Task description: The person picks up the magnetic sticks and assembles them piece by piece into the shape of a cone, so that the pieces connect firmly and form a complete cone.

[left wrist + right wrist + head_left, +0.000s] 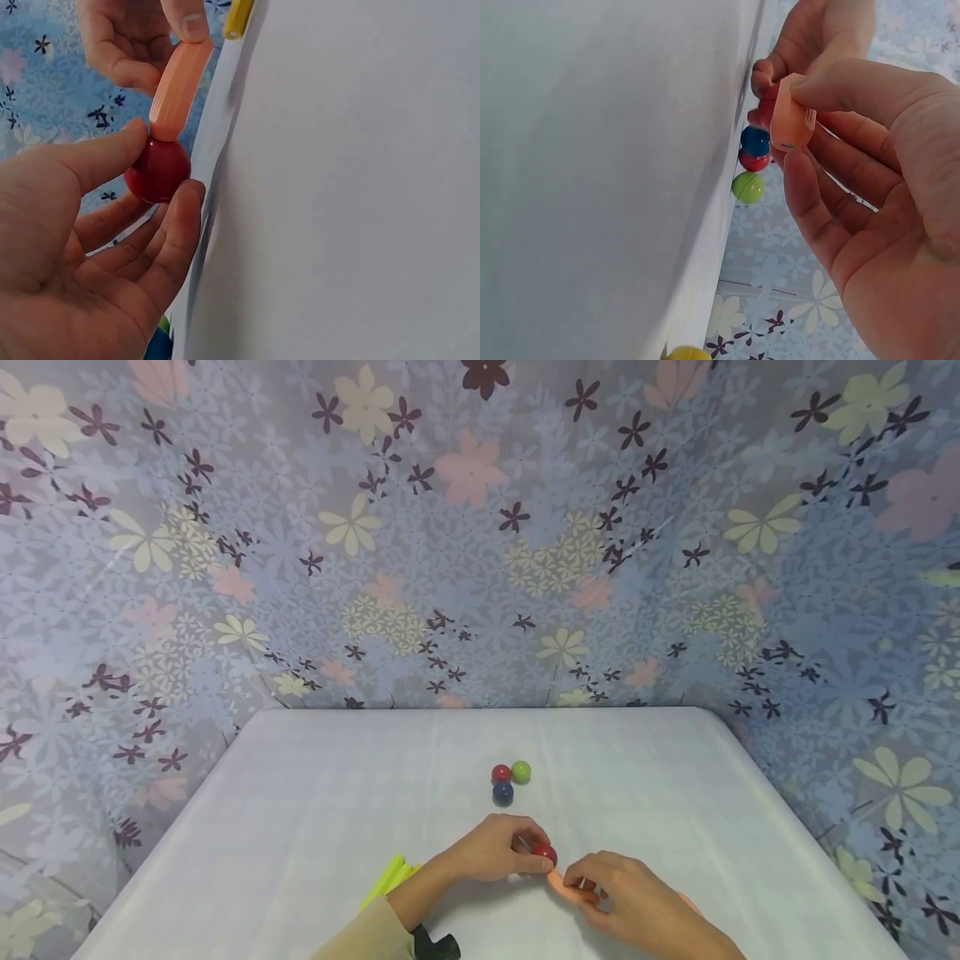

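My left hand (495,850) grips a shiny red ball (545,856) between thumb and fingertips, low over the white table. An orange, slightly curved plastic stick (567,887) is pinched between the thumb and fingers of my right hand (626,889). In the left wrist view, one end of the orange stick (180,90) meets the top of the red ball (159,172), so the two line up between my hands. The right wrist view shows the stick's near end (791,127), with the ball partly hidden behind it.
Farther back on the white table (337,777) a red ball (501,773), a green ball (521,772) and a blue ball (503,793) sit close together. Yellow-green sticks (390,878) lie beside my left forearm, near a black object (437,946). A floral curtain (472,568) hangs behind the table.
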### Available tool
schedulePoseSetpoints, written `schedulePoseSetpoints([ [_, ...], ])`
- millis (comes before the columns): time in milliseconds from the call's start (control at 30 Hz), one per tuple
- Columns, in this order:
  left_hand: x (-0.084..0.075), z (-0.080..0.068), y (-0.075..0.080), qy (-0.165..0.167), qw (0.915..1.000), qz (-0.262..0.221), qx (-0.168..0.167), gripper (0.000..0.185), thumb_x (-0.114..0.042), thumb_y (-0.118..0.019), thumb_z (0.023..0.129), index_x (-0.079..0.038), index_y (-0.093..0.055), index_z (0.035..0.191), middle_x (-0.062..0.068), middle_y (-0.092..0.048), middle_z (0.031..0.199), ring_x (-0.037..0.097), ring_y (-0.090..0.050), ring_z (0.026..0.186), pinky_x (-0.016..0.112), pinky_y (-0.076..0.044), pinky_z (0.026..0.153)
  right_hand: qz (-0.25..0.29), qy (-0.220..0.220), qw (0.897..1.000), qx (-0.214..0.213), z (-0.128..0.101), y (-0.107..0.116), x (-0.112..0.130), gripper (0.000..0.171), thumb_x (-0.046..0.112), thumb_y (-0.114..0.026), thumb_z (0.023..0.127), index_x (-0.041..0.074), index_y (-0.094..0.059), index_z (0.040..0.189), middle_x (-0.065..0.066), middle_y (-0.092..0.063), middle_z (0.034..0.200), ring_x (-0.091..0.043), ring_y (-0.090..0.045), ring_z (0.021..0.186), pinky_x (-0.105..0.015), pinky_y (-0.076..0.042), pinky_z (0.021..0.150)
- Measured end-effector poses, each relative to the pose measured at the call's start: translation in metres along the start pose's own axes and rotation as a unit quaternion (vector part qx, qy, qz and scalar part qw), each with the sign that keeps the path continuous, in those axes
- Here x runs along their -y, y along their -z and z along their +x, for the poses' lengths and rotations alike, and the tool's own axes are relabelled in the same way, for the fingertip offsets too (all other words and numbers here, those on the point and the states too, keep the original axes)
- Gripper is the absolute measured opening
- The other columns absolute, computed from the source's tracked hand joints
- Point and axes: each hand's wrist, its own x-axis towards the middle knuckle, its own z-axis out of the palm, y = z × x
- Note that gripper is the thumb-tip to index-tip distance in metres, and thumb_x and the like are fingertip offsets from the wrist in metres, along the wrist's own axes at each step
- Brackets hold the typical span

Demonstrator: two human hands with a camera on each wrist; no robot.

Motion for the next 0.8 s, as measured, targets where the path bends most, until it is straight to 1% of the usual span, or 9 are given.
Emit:
schedulePoseSetpoints([
  [100,0.0,0.0,-0.001,0.001,0.9998,-0.02,-0.005,0.024,-0.031,-0.075,0.084,-0.018,-0.068,0.103,-0.016,-0.065,0.091,0.002,-0.064,0.077,0.022,-0.051,0.064,-0.002,0.019,1.0,-0.014,0.0,-0.003,-0.001,0.022,0.014,-0.073,0.084,0.02,-0.067,0.104,0.017,-0.059,0.092,0.001,-0.056,0.079,-0.022,-0.051,0.064],
  [233,-0.002,0.0,-0.005,0.014,0.998,-0.06,-0.013,0.024,-0.026,-0.076,0.083,-0.017,-0.068,0.104,-0.014,-0.065,0.092,0.004,-0.064,0.077,0.022,-0.051,0.064,0.019,0.035,0.999,-0.022,0.0,-0.007,0.0,0.023,0.013,-0.072,0.085,0.02,-0.066,0.105,0.017,-0.059,0.093,0.002,-0.056,0.079,-0.021,-0.05,0.064],
  [300,-0.003,0.001,-0.007,0.023,0.9955,-0.091,-0.017,0.025,-0.023,-0.076,0.083,-0.015,-0.068,0.105,-0.012,-0.065,0.094,0.005,-0.065,0.078,0.023,-0.052,0.065,0.028,0.05,0.998,-0.032,0.001,-0.008,0.002,0.021,0.013,-0.072,0.086,0.02,-0.065,0.105,0.016,-0.06,0.091,0.001,-0.057,0.078,-0.02,-0.05,0.063],
  [433,-0.005,0.0,-0.013,0.051,0.9879,-0.142,-0.034,0.026,-0.02,-0.076,0.083,-0.013,-0.067,0.106,-0.008,-0.065,0.096,0.009,-0.066,0.078,0.025,-0.053,0.065,0.038,0.064,0.996,-0.047,0.002,-0.012,0.007,0.016,0.016,-0.07,0.089,0.02,-0.065,0.104,0.016,-0.06,0.09,0.002,-0.057,0.076,-0.019,-0.049,0.062],
  [600,-0.007,-0.001,-0.02,0.082,0.9796,-0.174,-0.058,0.029,-0.021,-0.075,0.081,-0.013,-0.067,0.107,-0.006,-0.063,0.097,0.014,-0.064,0.075,0.029,-0.054,0.061,0.05,0.043,0.997,-0.039,0.005,-0.014,0.012,0.017,0.017,-0.07,0.088,0.02,-0.063,0.103,0.017,-0.057,0.087,0.003,-0.055,0.074,-0.019,-0.049,0.061],
  [733,-0.009,-0.001,-0.023,0.091,0.9784,-0.174,-0.065,0.031,-0.017,-0.075,0.079,-0.012,-0.067,0.109,-0.006,-0.062,0.098,0.014,-0.063,0.073,0.029,-0.053,0.06,0.058,0.013,0.998,-0.017,0.006,-0.014,0.014,0.018,0.021,-0.071,0.087,0.021,-0.061,0.102,0.018,-0.055,0.083,0.001,-0.053,0.072,-0.021,-0.049,0.061],
  [800,-0.009,-0.001,-0.023,0.092,0.9787,-0.171,-0.066,0.031,-0.014,-0.074,0.078,-0.013,-0.067,0.109,-0.006,-0.062,0.098,0.014,-0.062,0.073,0.029,-0.054,0.06,0.067,-0.019,0.998,0.007,0.006,-0.013,0.015,0.02,0.028,-0.07,0.088,0.023,-0.061,0.105,0.018,-0.054,0.083,0.001,-0.053,0.073,-0.021,-0.049,0.062],
])
